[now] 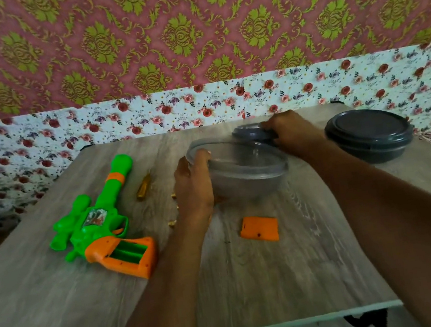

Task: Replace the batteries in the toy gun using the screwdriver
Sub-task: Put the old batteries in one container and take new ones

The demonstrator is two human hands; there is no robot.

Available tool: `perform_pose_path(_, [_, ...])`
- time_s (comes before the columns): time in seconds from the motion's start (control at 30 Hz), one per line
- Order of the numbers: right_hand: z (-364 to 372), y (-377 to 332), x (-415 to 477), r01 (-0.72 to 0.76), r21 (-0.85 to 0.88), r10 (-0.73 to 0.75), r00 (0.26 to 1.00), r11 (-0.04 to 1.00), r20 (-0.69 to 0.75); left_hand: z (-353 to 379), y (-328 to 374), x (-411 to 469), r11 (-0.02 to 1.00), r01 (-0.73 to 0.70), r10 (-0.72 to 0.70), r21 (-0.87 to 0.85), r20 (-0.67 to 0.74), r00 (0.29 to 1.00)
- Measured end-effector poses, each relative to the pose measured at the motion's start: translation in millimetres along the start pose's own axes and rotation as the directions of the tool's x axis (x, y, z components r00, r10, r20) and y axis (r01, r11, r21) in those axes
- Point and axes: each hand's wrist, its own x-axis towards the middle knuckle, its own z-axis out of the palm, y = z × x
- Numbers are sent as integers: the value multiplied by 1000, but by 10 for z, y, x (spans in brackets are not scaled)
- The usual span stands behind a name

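L hand curls round the near-left wall of a clear tub, round plastic, motion-blurred. R hand grips the edge of a grey lid, round and dark, at the tub's far rim. Toy gun, glossy green w/ orange grip, lies flat well left of L hand, grip compartment open. Amber-handled screwdriver lies betw. gun barrel and L hand. Flat orange cover sits just right of L wrist. Second tub, lidded, stands right of R hand on the wood-grain table.
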Motion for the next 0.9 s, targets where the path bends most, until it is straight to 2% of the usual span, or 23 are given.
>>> perform_pose_path(0.17, [117,112,34,-13,15,11,985,1000,172,-20,33,-15,998,-34,37,47,-61,997])
perform_pose_path(0.33, [101,118,26,-9,21,4,979,1000,203,-16,1,-11,999,-15,16,40,-35,999])
perform_pose_path(0.43, [28,88,-38,-110,161,93,990,981,107,-9,-6,-24,999,9,-8,40,-32,999])
perform_pose_path(0.57, [-64,-50,-308,-240,453,315,944,858,-96,-8,11,-59,997,-16,21,80,-53,998])
perform_pose_path(0.67, [-106,-254,-573,-340,607,456,889,718,-42,-6,14,-90,986,-68,75,155,-37,997])
perform_pose_path(0.77, [-88,-405,-771,-402,638,518,856,657,6,1,-15,-134,948,-162,167,274,8,986])
perform_pose_path(0.9, [-13,-500,-981,-392,714,592,805,580,-38,-32,-42,-169,819,-392,405,418,62,912])
